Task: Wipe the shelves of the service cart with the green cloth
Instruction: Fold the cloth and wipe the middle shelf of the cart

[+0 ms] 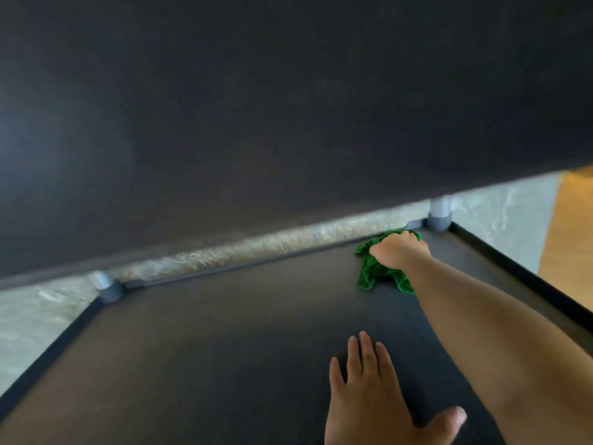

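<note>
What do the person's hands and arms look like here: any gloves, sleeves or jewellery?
Both hands are bare: no gloves on the left hand or the right hand, and no rings show. The right forearm is uncovered to the frame edge, with no sleeve, watch or band.

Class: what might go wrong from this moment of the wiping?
The right hand grips the green cloth bunched, so it may miss the corner by the post. The upper shelf hangs close above; the head could bump it. The left hand, flat on the lower shelf, might push it away.
</note>
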`<state>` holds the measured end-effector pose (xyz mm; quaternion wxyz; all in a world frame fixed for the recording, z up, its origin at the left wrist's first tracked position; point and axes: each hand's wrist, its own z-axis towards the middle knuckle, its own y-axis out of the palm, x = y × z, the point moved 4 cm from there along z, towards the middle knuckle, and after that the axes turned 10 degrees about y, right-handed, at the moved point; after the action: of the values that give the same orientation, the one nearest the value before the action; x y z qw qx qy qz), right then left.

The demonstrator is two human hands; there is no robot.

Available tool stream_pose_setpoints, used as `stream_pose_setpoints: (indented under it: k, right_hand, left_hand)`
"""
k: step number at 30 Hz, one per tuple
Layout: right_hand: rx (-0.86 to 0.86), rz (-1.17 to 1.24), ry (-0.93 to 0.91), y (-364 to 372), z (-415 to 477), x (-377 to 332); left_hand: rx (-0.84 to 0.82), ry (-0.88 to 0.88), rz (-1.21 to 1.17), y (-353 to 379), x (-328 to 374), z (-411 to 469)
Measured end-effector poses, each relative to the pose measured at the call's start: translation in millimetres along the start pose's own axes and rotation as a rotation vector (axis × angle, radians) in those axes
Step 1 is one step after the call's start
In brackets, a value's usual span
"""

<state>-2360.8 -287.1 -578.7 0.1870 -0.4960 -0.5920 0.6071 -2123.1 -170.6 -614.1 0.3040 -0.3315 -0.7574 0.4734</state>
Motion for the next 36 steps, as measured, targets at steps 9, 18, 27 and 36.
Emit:
stream_pose_setpoints:
  k: [9, 18, 27, 36]
  right_hand:
    - [-0.064, -0.128, -0.123, 3.0, 2.0, 7.5]
    - [-0.145, -0.206, -0.23, -10.1, -100.7, 60.3]
    - [-0.249, -0.355, -0.293, -29.9, -232.6, 162.4]
    - [-0.065, -0.436, 0.006, -41.4, -289.5, 210.1]
  left_hand:
    - [0.063, 0.013, -0.001, 2.0, -3.5, -2.3]
    - [0.116, 0.041, 0.025, 3.8, 2.6, -12.9]
    - [0.191, 0.102, -0.006, 3.9, 7.3, -16.2]
    - [0.119, 0.005, 0.07, -12.4, 26.5, -6.1]
